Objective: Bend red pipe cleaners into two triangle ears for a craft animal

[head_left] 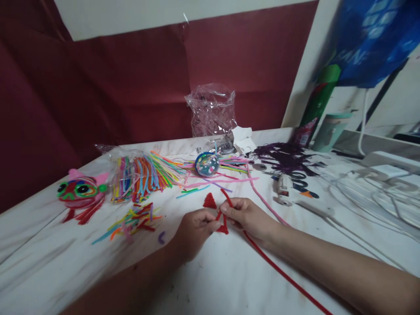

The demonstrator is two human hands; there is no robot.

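My left hand (193, 232) pinches the end of a red pipe cleaner (285, 273) between thumb and fingers. My right hand (245, 217) is closed on the same pipe cleaner close by, and its long tail runs out under my right forearm to the front edge of the view. Between the hands the fuzzy stem is bent into an angle, partly hidden by my fingers. A small flat red triangle (209, 201) of coiled stem lies just beyond my fingertips. Another red piece (223, 229) shows below them; whether it joins the held stem I cannot tell.
On the left sit a decorated pink face figure (82, 190), bagged multicoloured pipe cleaners (144, 177) and cut scraps (136, 223). A decorated ball (207, 164) stands at the back. To the right lie a glue gun (285, 189), scissors (299, 180), purple shreds (284, 156) and cables.
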